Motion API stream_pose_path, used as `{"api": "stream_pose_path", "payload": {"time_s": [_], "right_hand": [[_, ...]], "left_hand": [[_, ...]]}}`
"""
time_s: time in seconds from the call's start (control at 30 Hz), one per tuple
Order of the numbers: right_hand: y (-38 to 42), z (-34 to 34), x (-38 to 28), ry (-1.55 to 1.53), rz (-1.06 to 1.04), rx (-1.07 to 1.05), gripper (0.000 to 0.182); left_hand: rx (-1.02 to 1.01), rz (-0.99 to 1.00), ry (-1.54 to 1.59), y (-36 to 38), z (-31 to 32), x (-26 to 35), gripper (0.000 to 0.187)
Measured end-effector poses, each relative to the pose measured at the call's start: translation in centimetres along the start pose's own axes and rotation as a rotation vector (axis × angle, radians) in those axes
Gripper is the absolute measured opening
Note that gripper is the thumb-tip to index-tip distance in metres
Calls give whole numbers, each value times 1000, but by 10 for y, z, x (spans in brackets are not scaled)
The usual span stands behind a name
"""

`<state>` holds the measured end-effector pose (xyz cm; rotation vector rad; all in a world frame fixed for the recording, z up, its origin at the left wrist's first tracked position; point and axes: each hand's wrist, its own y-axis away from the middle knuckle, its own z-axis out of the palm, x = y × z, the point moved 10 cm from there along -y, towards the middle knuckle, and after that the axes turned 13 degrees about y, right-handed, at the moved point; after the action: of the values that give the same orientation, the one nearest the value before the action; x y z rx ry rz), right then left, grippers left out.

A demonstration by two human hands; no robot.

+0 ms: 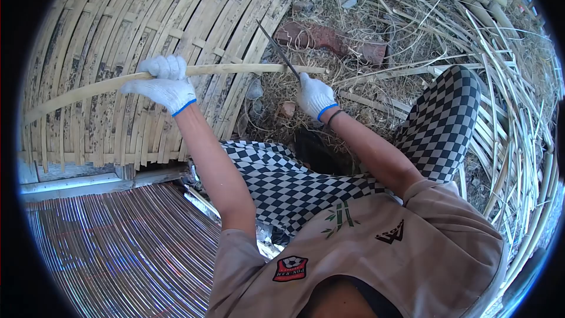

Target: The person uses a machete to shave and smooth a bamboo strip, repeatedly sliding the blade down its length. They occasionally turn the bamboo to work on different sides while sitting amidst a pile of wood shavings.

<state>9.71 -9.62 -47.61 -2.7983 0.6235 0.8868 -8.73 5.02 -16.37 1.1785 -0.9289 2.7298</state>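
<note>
A long pale bamboo strip (235,68) runs across the upper middle of the head view, slightly bowed. My left hand (162,81), in a white glove with a blue cuff, is closed around the strip over the woven bamboo panel (129,29). In a matching glove, my right hand (316,95) grips a knife (278,47) with a long, dark, narrow blade. The blade crosses the strip close to its right end and points up and left. The knife's handle is mostly hidden inside my right hand.
Reddish brick pieces (321,38) lie on ground strewn with shavings and dry grass. Many split bamboo strips (500,100) are heaped along the right. At lower left is a surface of thin parallel slats (123,247). My checkered trouser legs (444,118) border the work spot.
</note>
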Motion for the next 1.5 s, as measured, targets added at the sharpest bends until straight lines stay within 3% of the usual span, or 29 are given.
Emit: {"api": "stream_pose_path", "payload": {"time_s": [0.07,0.17,0.23,0.3,0.37,0.53,0.57,0.63,0.7,0.87,0.97,1.23,1.3,1.5], "right_hand": [[5,-18,-10,16,-21,10,30],[16,-24,-30,28,-124,31,25],[2,20,15,-27,30,76,20],[-7,55,76,-4,196,-38,30],[-14,72,99,50,146,-82,26],[9,35,41,-38,63,39,22],[13,42,46,-34,79,20,25],[25,91,109,10,277,-97,31],[45,112,166,98,348,-189,35],[46,120,164,148,370,-162,28],[46,104,163,162,340,-152,24],[46,73,109,167,175,-195,23],[38,57,103,113,205,-131,27],[15,-3,105,54,294,50,30]], "left_hand": [[101,31,-19,4,-3,-2,85],[86,33,-41,6,8,-5,85],[25,-1,-36,6,6,-6,85],[2,0,-15,5,7,-4,85],[22,17,-6,0,10,-1,86],[24,-16,-40,-7,14,-12,86],[55,-3,-49,-6,6,-10,86],[99,41,-56,-9,-8,-4,86],[67,32,-37,-8,-15,-5,86],[57,-8,-3,-6,12,-2,85],[138,35,-37,-6,21,16,85],[107,42,-74,4,71,47,85],[138,80,-90,5,70,51,85],[-14,230,18,4,82,86,86]]}}
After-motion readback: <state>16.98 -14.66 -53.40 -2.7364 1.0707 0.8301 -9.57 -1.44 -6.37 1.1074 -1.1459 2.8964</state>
